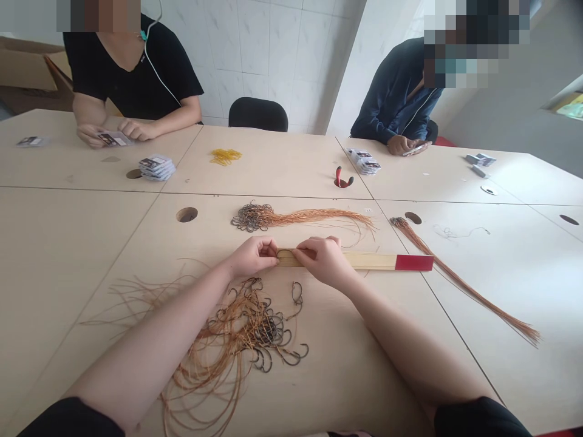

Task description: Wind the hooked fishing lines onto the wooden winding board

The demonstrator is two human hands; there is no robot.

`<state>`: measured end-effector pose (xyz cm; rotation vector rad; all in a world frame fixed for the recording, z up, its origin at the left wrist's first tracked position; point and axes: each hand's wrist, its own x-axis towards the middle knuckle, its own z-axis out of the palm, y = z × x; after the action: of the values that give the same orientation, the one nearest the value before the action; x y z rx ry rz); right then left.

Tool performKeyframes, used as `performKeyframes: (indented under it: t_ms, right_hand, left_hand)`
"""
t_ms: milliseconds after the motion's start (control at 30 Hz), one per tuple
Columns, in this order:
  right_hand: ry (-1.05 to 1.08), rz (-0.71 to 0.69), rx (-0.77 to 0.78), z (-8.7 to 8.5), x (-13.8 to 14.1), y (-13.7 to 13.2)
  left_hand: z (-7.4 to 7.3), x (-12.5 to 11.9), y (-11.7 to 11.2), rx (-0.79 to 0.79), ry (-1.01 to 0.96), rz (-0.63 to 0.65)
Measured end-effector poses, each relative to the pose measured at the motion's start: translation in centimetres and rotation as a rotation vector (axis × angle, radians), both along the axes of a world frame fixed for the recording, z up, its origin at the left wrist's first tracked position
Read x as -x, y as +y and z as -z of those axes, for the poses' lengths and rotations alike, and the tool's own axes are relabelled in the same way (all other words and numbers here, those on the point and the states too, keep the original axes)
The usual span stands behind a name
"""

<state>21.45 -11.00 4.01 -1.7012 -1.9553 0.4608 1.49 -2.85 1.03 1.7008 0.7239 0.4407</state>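
A flat wooden strip [373, 261] with a red right end lies crosswise on the table. At its left end my left hand [255, 256] is closed in a pinch. My right hand [324, 258] pinches just right of it, over the strip. A thin dark curved piece of fishing line [286, 251] shows between my fingertips; its ends are hidden. Below my hands lies a loose tangle of fish hooks [271, 328] on orange-brown lines, partly behind my left forearm. One hook [297, 294] sits apart above the pile.
Beyond my hands lies a bundle of hooks [252, 216] with lines stretched right. Another tied bundle [469, 282] slants at the right. Red-handled pliers [342, 179] stand in a table hole. Two people sit opposite, handling small packets near packet stacks [156, 168]. Yellow bands [225, 156] lie between.
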Motion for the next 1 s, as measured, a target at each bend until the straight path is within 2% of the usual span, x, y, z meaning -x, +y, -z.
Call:
performKeyframes:
  t_ms: [100, 233, 533, 1000]
  right_hand:
    - [-0.015, -0.015, -0.051, -0.43, -0.22, -0.12]
    - [-0.021, -0.034, -0.045, -0.67, -0.56, -0.01]
    - [-0.004, -0.058, 0.033, -0.74, -0.65, 0.05]
    - [-0.012, -0.052, 0.026, -0.60, -0.53, 0.09]
  left_hand:
    - [0.00, 0.07, -0.29, -0.050, -0.016, -0.051]
    - [0.05, 0.08, -0.37, -0.071, -0.012, -0.080]
    - [0.30, 0.10, -0.13, -0.024, 0.023, -0.027]
    - [0.03, 0.08, -0.14, -0.007, 0.044, -0.019]
